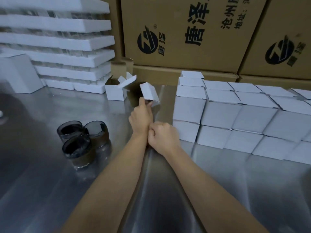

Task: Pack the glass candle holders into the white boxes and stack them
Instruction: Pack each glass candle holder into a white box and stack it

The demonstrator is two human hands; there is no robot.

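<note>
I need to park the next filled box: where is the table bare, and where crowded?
Bare steel lies between the glass candle holders and the open white box, and on the table in front of the stacked white boxes. Crowded: the right side with that stack, the back left with foam trays.

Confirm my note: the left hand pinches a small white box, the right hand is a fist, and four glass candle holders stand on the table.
Wrong count. The head view shows three glass candle holders, not four, on the table. The left hand does pinch a small white box, and the right hand is a fist.
</note>
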